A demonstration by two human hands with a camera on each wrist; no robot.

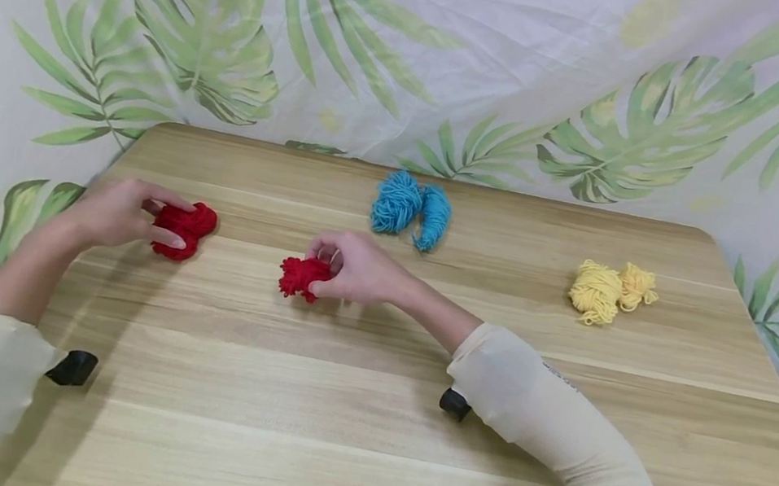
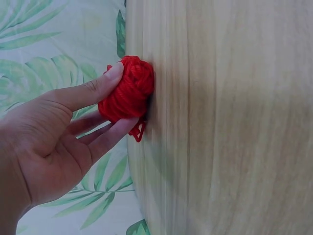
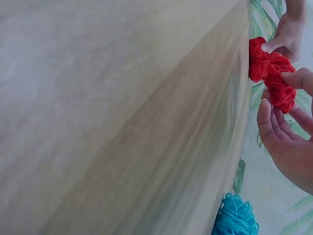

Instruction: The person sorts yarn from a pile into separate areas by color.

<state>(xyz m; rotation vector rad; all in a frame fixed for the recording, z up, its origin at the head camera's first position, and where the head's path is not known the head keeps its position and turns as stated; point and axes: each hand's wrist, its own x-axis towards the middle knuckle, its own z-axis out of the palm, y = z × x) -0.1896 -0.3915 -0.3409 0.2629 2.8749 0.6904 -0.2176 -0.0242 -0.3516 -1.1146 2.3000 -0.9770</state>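
On the left side of the table, my left hand holds a ball of red yarn between thumb and fingers. In the left wrist view this red ball is neatly wound, with a loose loop at its lower end. My right hand pinches a second, smaller bundle of red yarn just to the right of the first, its looped ends pointing left. The right wrist view has this bundle between thumb and fingers, overlapping the other red ball.
Two pieces of blue yarn lie side by side near the back edge of the wooden table. A pair of yellow yarn bundles sits at the right. Behind the table hangs a leaf-patterned cloth.
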